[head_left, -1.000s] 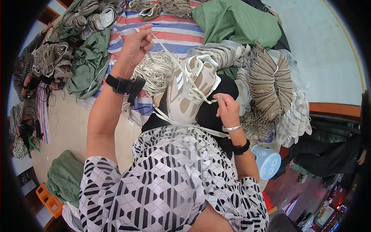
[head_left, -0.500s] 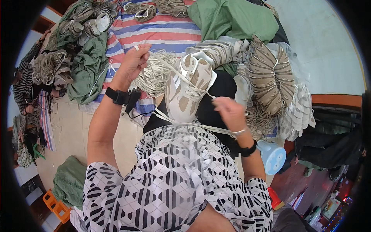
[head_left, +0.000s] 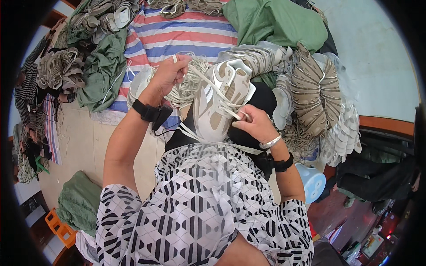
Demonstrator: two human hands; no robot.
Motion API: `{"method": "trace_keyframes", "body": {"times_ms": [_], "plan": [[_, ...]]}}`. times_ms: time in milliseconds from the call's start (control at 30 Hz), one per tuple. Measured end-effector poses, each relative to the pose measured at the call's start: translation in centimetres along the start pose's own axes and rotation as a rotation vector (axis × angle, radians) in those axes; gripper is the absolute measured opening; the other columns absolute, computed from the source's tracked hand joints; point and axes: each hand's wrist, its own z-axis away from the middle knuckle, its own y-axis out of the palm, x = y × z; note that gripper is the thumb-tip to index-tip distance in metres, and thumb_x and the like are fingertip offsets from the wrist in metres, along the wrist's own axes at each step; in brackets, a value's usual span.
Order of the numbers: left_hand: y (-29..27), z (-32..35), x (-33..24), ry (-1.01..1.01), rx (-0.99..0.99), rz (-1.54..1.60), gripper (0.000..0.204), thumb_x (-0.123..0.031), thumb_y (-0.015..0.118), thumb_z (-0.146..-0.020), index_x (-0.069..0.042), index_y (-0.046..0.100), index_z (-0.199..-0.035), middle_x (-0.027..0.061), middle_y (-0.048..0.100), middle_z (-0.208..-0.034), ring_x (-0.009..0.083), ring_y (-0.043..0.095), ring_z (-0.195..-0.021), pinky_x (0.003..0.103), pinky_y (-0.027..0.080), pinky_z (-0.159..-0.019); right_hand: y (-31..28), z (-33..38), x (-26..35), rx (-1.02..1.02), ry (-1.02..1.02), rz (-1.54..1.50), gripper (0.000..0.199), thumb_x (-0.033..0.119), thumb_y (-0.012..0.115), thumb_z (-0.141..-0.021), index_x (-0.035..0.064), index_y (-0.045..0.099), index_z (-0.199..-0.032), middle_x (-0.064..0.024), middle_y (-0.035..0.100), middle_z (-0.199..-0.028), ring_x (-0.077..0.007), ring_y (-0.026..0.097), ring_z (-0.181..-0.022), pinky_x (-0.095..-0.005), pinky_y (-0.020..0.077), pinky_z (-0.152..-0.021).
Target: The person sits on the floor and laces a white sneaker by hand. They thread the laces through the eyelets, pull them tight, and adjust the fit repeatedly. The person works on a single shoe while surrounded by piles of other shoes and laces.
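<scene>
A beige and white shoe upper (head_left: 220,103) lies on my lap over a black cloth. My left hand (head_left: 167,73) is raised beside it and pinches a white lace (head_left: 208,82) that runs taut down to the shoe's eyelets. My right hand (head_left: 253,125) holds the lace at the shoe's right side, fingers closed on it. A heap of loose white laces (head_left: 186,88) lies just under my left hand. Both wrists wear black bands, the right one also a silver bangle.
Stacks of grey-beige shoe uppers (head_left: 316,88) stand to the right, more piles (head_left: 62,71) at the far left. A striped sheet (head_left: 186,31) and green cloths (head_left: 277,20) cover the floor ahead. A light blue stool (head_left: 312,181) is at my right, an orange crate (head_left: 60,228) at lower left.
My left hand has dropped from its high reach toward the shoe, slackening its pull on the lace. My right hand has shifted slightly up along the shoe's right side.
</scene>
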Motion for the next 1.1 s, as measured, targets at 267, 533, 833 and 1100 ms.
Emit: {"method": "trace_keyframes", "body": {"times_ms": [267, 533, 833, 1100], "plan": [[-1.3, -1.6, -1.4, 0.100, -0.083, 0.252, 0.023, -0.011, 0.056, -0.092, -0.005, 0.053, -0.114, -0.0035, 0.049, -0.063, 0.0037, 0.034, -0.046, 0.020, 0.031, -0.046, -0.4, -0.3, -0.8, -0.075, -0.052, 0.113, 0.019, 0.013, 0.071, -0.075, 0.0002, 0.061, -0.085, -0.0053, 0.060, -0.075, -0.0140, 0.055, -0.067, -0.0280, 0.0453, -0.064], [-3.4, -1.6, -4.7, 0.362, -0.287, 0.353, 0.034, -0.006, 0.054, -0.090, -0.001, 0.047, -0.123, -0.0033, 0.043, -0.060, 0.0050, 0.032, -0.047, 0.021, 0.028, -0.045, 0.9, 0.2, -0.3, -0.449, -0.052, -0.260, 0.014, 0.012, 0.064, -0.083, 0.0005, 0.065, -0.092, -0.0061, 0.064, -0.071, -0.0094, 0.049, -0.046, -0.0270, 0.0410, -0.045], [-6.8, -0.2, -1.5, 0.283, -0.370, -0.148, 0.018, -0.026, 0.057, -0.090, -0.009, 0.061, -0.095, -0.0067, 0.038, -0.057, 0.0038, 0.034, -0.044, 0.022, 0.026, -0.038, -1.5, 3.9, -2.4, -0.274, -0.231, 0.403, 0.019, 0.020, 0.053, -0.090, 0.0051, 0.061, -0.082, -0.0131, 0.060, -0.070, -0.0315, 0.058, -0.059, -0.0390, 0.0464, -0.054], [-13.2, -0.6, 2.0, 0.029, -0.491, -0.324, 0.023, -0.032, 0.055, -0.091, -0.011, 0.055, -0.082, -0.0051, 0.043, -0.057, 0.0056, 0.037, -0.044, 0.022, 0.027, -0.037, -6.5, 8.2, -9.9, -0.508, 0.359, -0.398, 0.021, 0.023, 0.058, -0.087, 0.0040, 0.065, -0.091, -0.0166, 0.064, -0.077, -0.0280, 0.061, -0.063, -0.0351, 0.0477, -0.059]]}}
